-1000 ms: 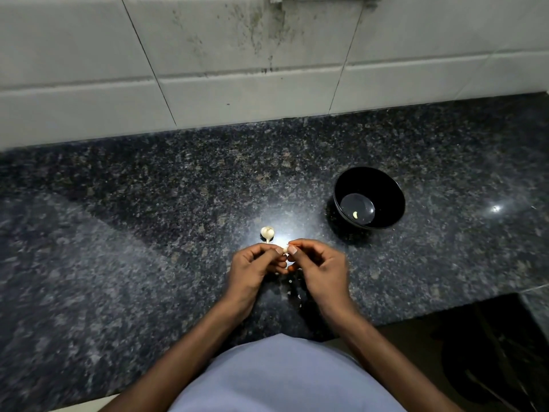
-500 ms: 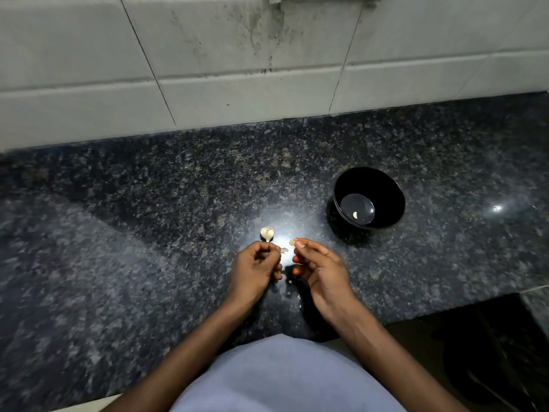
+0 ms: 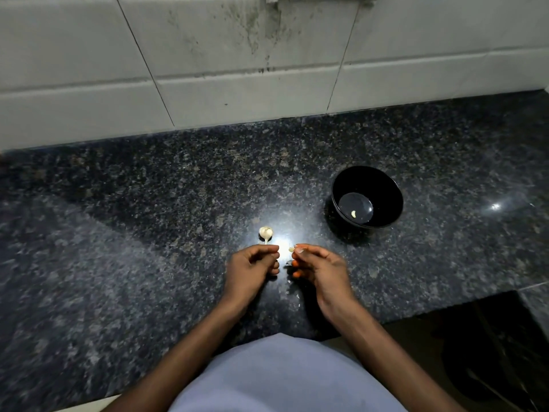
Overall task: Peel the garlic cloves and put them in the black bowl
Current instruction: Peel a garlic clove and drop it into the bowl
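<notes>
Garlic clove (image 3: 292,249) is only pinched at your right hand (image 3: 319,267) fingertips while your left hand (image 3: 252,267) is curled up, holding nothing I can make out, so it could easily slip onto the desk (image 3: 148,218) before reaching the black bowl (image 3: 386,185).

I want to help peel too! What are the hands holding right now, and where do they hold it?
The right hand pinches a garlic clove by one end at its fingertips. The left hand is curled; anything inside cannot be told.
</notes>
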